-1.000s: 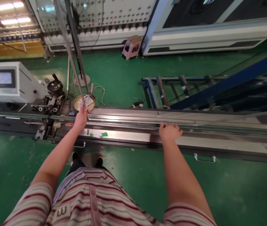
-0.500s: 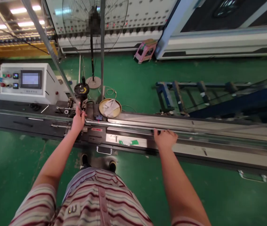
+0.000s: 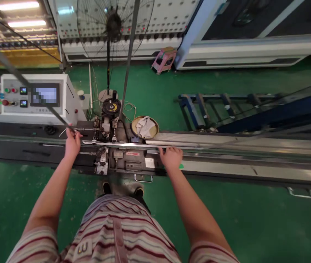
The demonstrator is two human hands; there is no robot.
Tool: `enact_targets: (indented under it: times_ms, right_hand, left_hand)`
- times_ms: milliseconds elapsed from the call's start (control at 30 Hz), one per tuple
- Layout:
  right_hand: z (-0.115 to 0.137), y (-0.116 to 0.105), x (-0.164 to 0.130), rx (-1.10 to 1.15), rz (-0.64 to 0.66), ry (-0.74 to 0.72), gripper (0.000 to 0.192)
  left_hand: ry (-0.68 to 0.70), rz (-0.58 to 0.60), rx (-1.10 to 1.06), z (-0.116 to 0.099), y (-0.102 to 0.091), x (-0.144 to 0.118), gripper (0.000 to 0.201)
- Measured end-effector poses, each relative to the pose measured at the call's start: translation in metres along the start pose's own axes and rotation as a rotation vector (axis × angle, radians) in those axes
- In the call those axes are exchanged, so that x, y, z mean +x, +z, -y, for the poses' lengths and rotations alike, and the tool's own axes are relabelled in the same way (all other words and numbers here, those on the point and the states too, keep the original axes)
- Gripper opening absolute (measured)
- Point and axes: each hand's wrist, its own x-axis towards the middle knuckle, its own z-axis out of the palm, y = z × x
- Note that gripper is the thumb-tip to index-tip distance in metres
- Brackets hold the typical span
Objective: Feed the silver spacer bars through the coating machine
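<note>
A bar point(image 3: 20, 76) is apparently guided, pinched by the left hand point(image 3: 72, 143); grip of right hand point(image 3: 172, 157) unclear; alignment needed.

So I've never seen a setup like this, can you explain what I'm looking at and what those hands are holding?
You're looking forward and down from a camera worn on someone's head, so the bare hands are that person's own. The long machine bench runs across the picture. On it are metal fittings with a black handwheel, and, toward the left, a control box with a screen. A round dish with a cloth sits by the bench's far edge.

The left hand holds a thin strip slanting to the upper left. The right hand is at a metal strip along the bench; its grip is unclear.
</note>
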Motion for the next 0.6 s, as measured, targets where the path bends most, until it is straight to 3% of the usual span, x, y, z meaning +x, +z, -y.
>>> enact_targets:
  times_ms: [100,167,267,333,367,433,500,600]
  right_hand:
    - [0.018,-0.004,-0.012,0.204,0.001,-0.078,0.054]
    - [0.008,-0.008,-0.013,0.354,-0.052,-0.010,0.053]
    - [-0.026,-0.024,-0.004,0.503,-0.258,0.427,0.080]
    - [-0.046,-0.038,0.009,0.673,-0.307,0.654,0.104]
    - [-0.051,-0.045,0.017,0.806,-0.261,0.662,0.110]
    - [-0.047,-0.059,0.033,1.064,-0.047,0.530,0.106]
    - [-0.027,-0.071,0.046,1.191,0.228,0.374,0.085]
    - [0.021,-0.085,0.058,1.118,0.514,0.294,0.053]
  left_hand:
    - [0.011,-0.041,0.033,0.027,-0.033,0.012,0.068]
    - [0.014,-0.058,0.038,0.047,-0.054,0.022,0.067]
    - [0.020,-0.095,0.017,0.078,-0.084,0.036,0.068]
    - [0.012,-0.128,0.001,0.096,-0.105,0.041,0.069]
    - [0.006,-0.143,-0.009,0.104,-0.116,0.043,0.069]
    - [-0.007,-0.176,-0.024,0.121,-0.138,0.047,0.069]
    - [-0.032,-0.214,0.012,0.136,-0.160,0.051,0.071]
    - [-0.155,-0.282,0.150,0.156,-0.190,0.056,0.074]
